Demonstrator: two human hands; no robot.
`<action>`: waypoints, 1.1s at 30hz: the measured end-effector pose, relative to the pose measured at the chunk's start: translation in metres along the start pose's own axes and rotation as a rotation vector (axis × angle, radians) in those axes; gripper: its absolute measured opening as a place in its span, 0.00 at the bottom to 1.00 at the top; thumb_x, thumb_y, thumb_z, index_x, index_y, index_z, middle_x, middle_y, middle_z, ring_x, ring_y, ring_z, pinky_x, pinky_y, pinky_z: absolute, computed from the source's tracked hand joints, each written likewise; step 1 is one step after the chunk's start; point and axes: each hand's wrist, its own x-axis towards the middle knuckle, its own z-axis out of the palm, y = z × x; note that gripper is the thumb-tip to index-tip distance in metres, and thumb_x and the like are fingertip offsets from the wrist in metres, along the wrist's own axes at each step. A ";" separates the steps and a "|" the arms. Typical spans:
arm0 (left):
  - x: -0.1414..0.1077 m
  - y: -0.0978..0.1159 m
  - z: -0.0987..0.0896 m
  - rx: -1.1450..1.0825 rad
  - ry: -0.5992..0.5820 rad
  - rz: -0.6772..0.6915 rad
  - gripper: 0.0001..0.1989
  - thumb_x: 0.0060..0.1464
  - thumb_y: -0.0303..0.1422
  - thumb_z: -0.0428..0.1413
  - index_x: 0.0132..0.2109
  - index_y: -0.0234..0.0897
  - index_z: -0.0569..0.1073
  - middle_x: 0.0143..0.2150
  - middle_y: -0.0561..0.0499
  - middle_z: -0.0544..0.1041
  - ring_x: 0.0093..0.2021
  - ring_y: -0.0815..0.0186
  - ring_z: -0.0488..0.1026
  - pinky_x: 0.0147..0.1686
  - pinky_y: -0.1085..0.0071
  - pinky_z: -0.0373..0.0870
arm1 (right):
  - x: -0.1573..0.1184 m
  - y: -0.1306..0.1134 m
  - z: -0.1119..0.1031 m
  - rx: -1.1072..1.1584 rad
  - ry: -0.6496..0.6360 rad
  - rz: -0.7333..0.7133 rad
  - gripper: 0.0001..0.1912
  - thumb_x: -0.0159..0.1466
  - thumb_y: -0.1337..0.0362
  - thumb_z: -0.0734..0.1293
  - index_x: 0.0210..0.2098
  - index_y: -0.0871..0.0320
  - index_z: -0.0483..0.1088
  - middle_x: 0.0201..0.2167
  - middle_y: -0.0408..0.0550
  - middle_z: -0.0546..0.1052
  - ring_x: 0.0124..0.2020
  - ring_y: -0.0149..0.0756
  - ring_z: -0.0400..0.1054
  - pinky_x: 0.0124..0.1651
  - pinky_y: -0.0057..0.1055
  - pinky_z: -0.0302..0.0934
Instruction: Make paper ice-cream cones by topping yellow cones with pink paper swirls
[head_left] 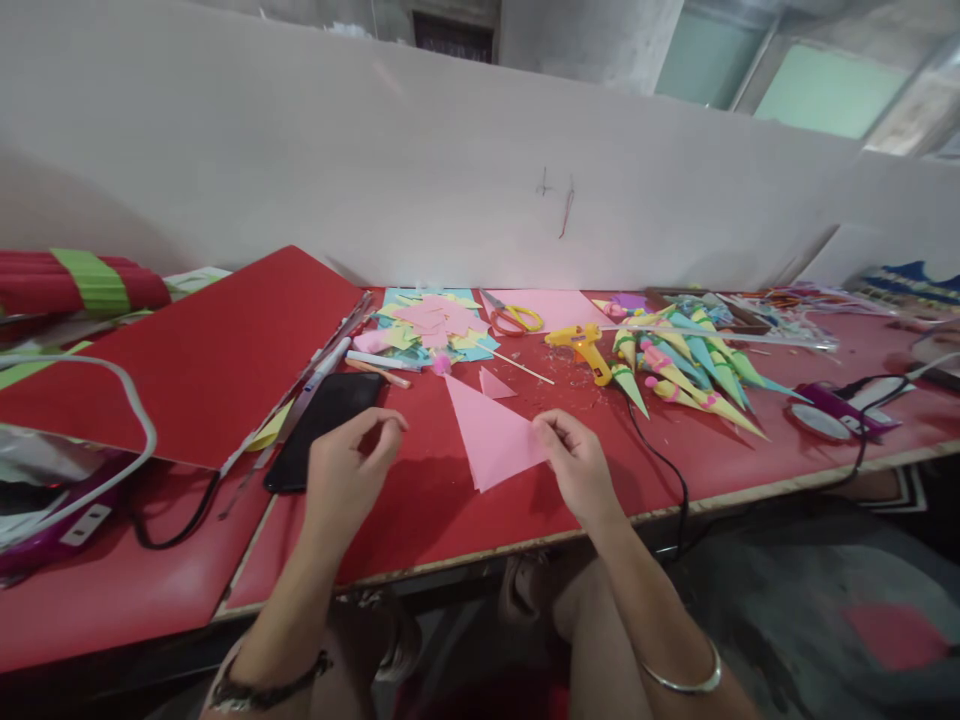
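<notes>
My right hand [577, 462] pinches the right corner of a folded pink paper triangle [496, 438], thumb and fingers closed on it. The paper hangs just over or rests on the red tabletop; I cannot tell which. My left hand [352, 452] is to the left of the paper, apart from it, over the edge of a black phone [319, 428]. Its fingers are curled together, with nothing visible in them. Behind the triangle lie a smaller pink paper piece [495, 384] and a pink pompom [442, 364].
Cut paper pieces [439, 322] are heaped at the back beside scissors [514, 316]. A yellow glue gun [581, 350] with a trailing cord stands near several decorated paper cones [697, 365]. A large red sheet [195, 350] and a power strip [82, 525] occupy the left side.
</notes>
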 end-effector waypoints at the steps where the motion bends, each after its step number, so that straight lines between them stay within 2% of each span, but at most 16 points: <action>1: -0.001 0.002 0.003 -0.193 -0.080 -0.070 0.09 0.50 0.35 0.49 0.30 0.36 0.71 0.22 0.55 0.69 0.19 0.72 0.62 0.21 0.76 0.57 | -0.001 0.001 0.003 0.074 0.004 0.051 0.12 0.58 0.57 0.60 0.24 0.57 0.63 0.18 0.38 0.59 0.20 0.26 0.52 0.23 0.24 0.48; 4: -0.008 0.005 0.016 -0.669 -0.344 -0.201 0.21 0.49 0.44 0.51 0.45 0.35 0.70 0.30 0.50 0.75 0.22 0.70 0.66 0.26 0.72 0.64 | -0.004 0.005 0.018 0.315 -0.065 0.195 0.14 0.57 0.54 0.62 0.22 0.57 0.60 0.15 0.35 0.54 0.17 0.25 0.47 0.20 0.23 0.44; 6: -0.014 0.007 0.023 -0.834 -0.508 -0.250 0.26 0.47 0.47 0.53 0.50 0.36 0.69 0.36 0.46 0.77 0.30 0.64 0.72 0.33 0.69 0.67 | -0.008 0.006 0.028 0.423 -0.119 0.253 0.15 0.56 0.53 0.62 0.22 0.57 0.60 0.15 0.34 0.53 0.17 0.24 0.45 0.19 0.23 0.42; 8: -0.018 0.008 0.026 -0.941 -0.590 -0.291 0.28 0.46 0.46 0.55 0.52 0.36 0.68 0.40 0.44 0.77 0.40 0.58 0.73 0.40 0.66 0.67 | -0.010 0.007 0.035 0.481 -0.160 0.293 0.15 0.56 0.52 0.63 0.23 0.57 0.60 0.16 0.34 0.54 0.17 0.23 0.45 0.19 0.23 0.42; 11: -0.020 0.010 0.025 -1.023 -0.620 -0.318 0.29 0.44 0.45 0.57 0.52 0.36 0.68 0.45 0.42 0.76 0.47 0.54 0.70 0.46 0.64 0.66 | -0.012 0.007 0.038 0.473 -0.193 0.323 0.15 0.56 0.52 0.63 0.24 0.57 0.59 0.17 0.35 0.54 0.17 0.23 0.46 0.19 0.22 0.43; 14: -0.018 0.011 0.020 -1.007 -0.603 -0.333 0.29 0.42 0.44 0.58 0.51 0.37 0.69 0.48 0.42 0.74 0.51 0.52 0.68 0.48 0.62 0.65 | -0.014 0.004 0.036 0.343 -0.221 0.264 0.15 0.58 0.52 0.60 0.25 0.56 0.59 0.18 0.36 0.57 0.19 0.25 0.51 0.22 0.23 0.49; 15: -0.018 0.012 0.018 -0.984 -0.584 -0.342 0.28 0.42 0.43 0.58 0.51 0.37 0.69 0.49 0.43 0.74 0.51 0.52 0.67 0.49 0.63 0.65 | -0.015 0.003 0.034 0.292 -0.225 0.208 0.14 0.59 0.52 0.59 0.28 0.56 0.61 0.21 0.38 0.60 0.22 0.27 0.56 0.25 0.24 0.53; 17: -0.016 0.013 0.016 -0.927 -0.548 -0.363 0.27 0.44 0.42 0.57 0.51 0.37 0.69 0.50 0.43 0.73 0.51 0.53 0.68 0.48 0.63 0.65 | -0.017 -0.001 0.030 0.194 -0.221 0.049 0.14 0.60 0.52 0.58 0.37 0.56 0.62 0.31 0.44 0.67 0.34 0.32 0.63 0.38 0.29 0.59; 19: -0.015 0.015 0.015 -0.865 -0.542 -0.379 0.26 0.44 0.41 0.57 0.51 0.37 0.68 0.48 0.44 0.74 0.48 0.55 0.70 0.46 0.64 0.67 | -0.019 -0.005 0.027 0.085 -0.204 -0.117 0.21 0.57 0.53 0.62 0.46 0.56 0.60 0.43 0.50 0.66 0.45 0.37 0.61 0.49 0.35 0.56; 20: -0.014 0.017 0.015 -0.837 -0.561 -0.380 0.26 0.44 0.41 0.56 0.51 0.37 0.68 0.47 0.44 0.75 0.46 0.55 0.71 0.44 0.64 0.68 | -0.020 -0.006 0.026 0.030 -0.193 -0.176 0.24 0.55 0.54 0.64 0.49 0.55 0.59 0.45 0.51 0.65 0.48 0.39 0.60 0.52 0.37 0.54; 22: -0.013 0.019 0.014 -0.793 -0.632 -0.361 0.26 0.44 0.40 0.56 0.51 0.38 0.68 0.45 0.45 0.76 0.44 0.55 0.72 0.43 0.63 0.69 | -0.020 -0.007 0.025 -0.044 -0.157 -0.222 0.26 0.52 0.56 0.68 0.48 0.55 0.59 0.44 0.50 0.65 0.47 0.40 0.61 0.51 0.37 0.55; 24: -0.014 0.020 0.013 -0.774 -0.700 -0.324 0.26 0.43 0.41 0.57 0.51 0.39 0.69 0.45 0.46 0.76 0.44 0.55 0.72 0.43 0.61 0.68 | -0.019 -0.006 0.024 -0.043 -0.114 -0.186 0.19 0.54 0.59 0.66 0.45 0.55 0.62 0.40 0.48 0.68 0.43 0.38 0.63 0.47 0.35 0.59; 27: -0.016 0.019 0.009 -0.821 -0.734 -0.333 0.23 0.42 0.42 0.57 0.47 0.40 0.72 0.45 0.46 0.77 0.44 0.54 0.72 0.44 0.61 0.68 | -0.017 -0.004 0.023 0.051 -0.014 -0.031 0.10 0.58 0.61 0.61 0.39 0.57 0.65 0.34 0.47 0.71 0.37 0.35 0.66 0.40 0.31 0.61; 30: -0.017 0.018 0.005 -0.916 -0.728 -0.406 0.21 0.40 0.44 0.56 0.42 0.39 0.75 0.39 0.46 0.79 0.41 0.52 0.73 0.38 0.61 0.70 | -0.016 -0.001 0.021 0.173 0.035 0.068 0.11 0.59 0.61 0.61 0.41 0.58 0.65 0.36 0.48 0.72 0.37 0.36 0.67 0.40 0.31 0.62; 33: -0.015 0.018 0.005 -0.932 -0.691 -0.441 0.21 0.42 0.46 0.53 0.39 0.36 0.77 0.32 0.45 0.79 0.35 0.53 0.74 0.32 0.62 0.71 | -0.015 0.002 0.019 0.280 0.005 0.086 0.16 0.58 0.61 0.61 0.47 0.54 0.62 0.40 0.48 0.72 0.38 0.36 0.67 0.38 0.30 0.63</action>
